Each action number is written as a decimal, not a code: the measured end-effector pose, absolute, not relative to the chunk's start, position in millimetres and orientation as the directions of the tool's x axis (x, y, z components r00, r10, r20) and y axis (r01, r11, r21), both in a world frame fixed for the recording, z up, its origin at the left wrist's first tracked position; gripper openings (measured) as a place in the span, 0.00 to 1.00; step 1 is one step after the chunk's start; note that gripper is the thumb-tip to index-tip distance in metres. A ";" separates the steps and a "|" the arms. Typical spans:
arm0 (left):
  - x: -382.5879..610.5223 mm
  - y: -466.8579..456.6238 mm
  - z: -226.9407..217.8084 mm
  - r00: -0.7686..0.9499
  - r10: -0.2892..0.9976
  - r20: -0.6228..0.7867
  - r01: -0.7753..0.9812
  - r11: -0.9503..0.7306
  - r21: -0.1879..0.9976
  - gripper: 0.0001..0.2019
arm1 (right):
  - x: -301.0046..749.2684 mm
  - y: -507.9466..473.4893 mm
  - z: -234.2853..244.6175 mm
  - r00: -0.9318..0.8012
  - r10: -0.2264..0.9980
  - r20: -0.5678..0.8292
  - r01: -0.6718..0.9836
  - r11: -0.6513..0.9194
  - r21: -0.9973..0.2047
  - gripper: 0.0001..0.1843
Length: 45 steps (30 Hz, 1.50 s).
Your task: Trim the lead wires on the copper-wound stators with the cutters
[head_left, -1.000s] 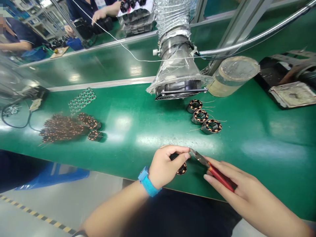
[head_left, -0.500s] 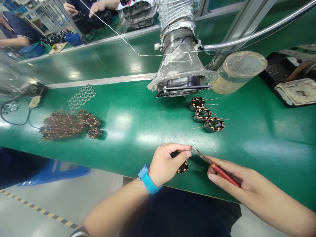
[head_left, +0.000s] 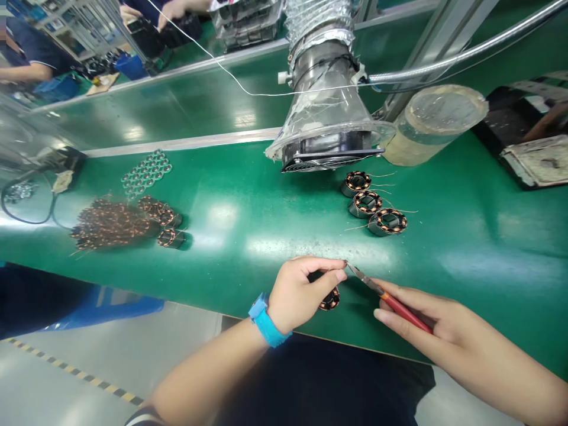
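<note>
My left hand (head_left: 299,293), with a blue watch on its wrist, is closed around a copper-wound motor stator (head_left: 329,299) and partly covers it. Its forefinger and thumb reach out to the right. Red-handled pliers (head_left: 402,309) are gripped in my right hand (head_left: 426,322); their narrow jaws point up and left, with the tip at my left forefinger. Any fine wire at that tip is too small to make out. Three more stators (head_left: 387,222) stand in a slanting row farther back, with thin wire ends sticking out.
On the green bench (head_left: 222,266), a large cluster of stators (head_left: 110,225) and a patch of small round parts (head_left: 147,173) lie at left. A fume hood with a fan (head_left: 332,160) hangs over the back. Behind the jar (head_left: 444,121) at right is a black tray (head_left: 501,136). Co-workers' hands (head_left: 173,12) show beyond.
Both hands hold nearly the same pose, with the plier tip still at my left forefinger. The view has shifted very slightly.
</note>
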State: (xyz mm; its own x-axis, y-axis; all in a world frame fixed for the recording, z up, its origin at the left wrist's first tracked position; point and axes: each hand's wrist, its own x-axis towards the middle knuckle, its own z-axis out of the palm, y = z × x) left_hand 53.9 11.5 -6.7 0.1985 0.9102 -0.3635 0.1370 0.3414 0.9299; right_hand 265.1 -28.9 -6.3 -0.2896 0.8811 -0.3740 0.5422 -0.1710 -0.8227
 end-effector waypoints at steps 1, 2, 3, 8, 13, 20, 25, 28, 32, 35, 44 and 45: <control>52.4 11.1 -7.2 0.206 0.915 -0.347 0.139 0.324 0.936 0.09 | 266.2 -29.3 -7.0 -0.274 0.888 -0.369 0.549 -0.171 -0.818 0.29; 50.3 10.4 -7.7 0.210 0.922 -0.324 0.140 0.300 0.944 0.11 | 267.7 -30.0 -7.8 -0.252 0.902 -0.350 0.556 -0.161 -0.816 0.28; 47.6 9.2 -8.4 0.208 0.932 -0.297 0.137 0.273 0.952 0.13 | 269.4 -30.9 -8.6 -0.231 0.921 -0.315 0.563 -0.137 -0.815 0.27; 32.4 1.5 -11.6 0.160 0.932 -0.325 0.113 0.310 0.944 0.23 | 273.7 -37.2 -12.3 -0.239 0.971 0.009 0.676 0.174 -0.716 0.23; 29.9 2.6 -9.1 0.110 0.891 -0.440 0.115 0.428 0.896 0.16 | 264.6 -43.7 -16.9 -0.322 0.935 0.145 0.774 0.348 -0.529 0.25; 30.6 6.1 -3.8 0.110 0.877 -0.468 0.051 0.466 0.883 0.10 | 253.0 -41.4 -15.2 -0.386 0.902 0.192 0.825 0.431 -0.367 0.26; 30.3 5.2 -4.5 0.116 0.882 -0.457 0.049 0.454 0.890 0.10 | 249.2 -37.2 -12.0 -0.378 0.903 0.206 0.823 0.429 -0.372 0.24; 31.2 5.8 -4.1 0.121 0.894 -0.432 0.073 0.426 0.902 0.09 | 249.7 -35.1 -9.4 -0.344 0.928 0.146 0.790 0.370 -0.489 0.26; 31.9 7.8 -1.6 0.131 0.922 -0.364 0.175 0.340 0.924 0.08 | 251.8 -29.9 -3.9 -0.339 0.908 -0.246 0.663 0.045 -0.748 0.30; 31.7 9.6 0.9 0.170 0.926 -0.337 0.266 0.286 0.921 0.08 | 253.3 -25.6 -2.1 -0.394 0.802 -0.448 0.591 -0.152 -0.792 0.31; 30.1 12.5 4.0 0.193 0.910 -0.366 0.260 0.312 0.914 0.07 | 257.1 -18.8 -1.4 -0.457 0.745 -0.486 0.486 -0.249 -0.838 0.28; 29.6 12.6 4.2 0.198 0.912 -0.360 0.264 0.304 0.915 0.08 | 256.9 -18.3 -1.2 -0.461 0.742 -0.487 0.482 -0.251 -0.839 0.27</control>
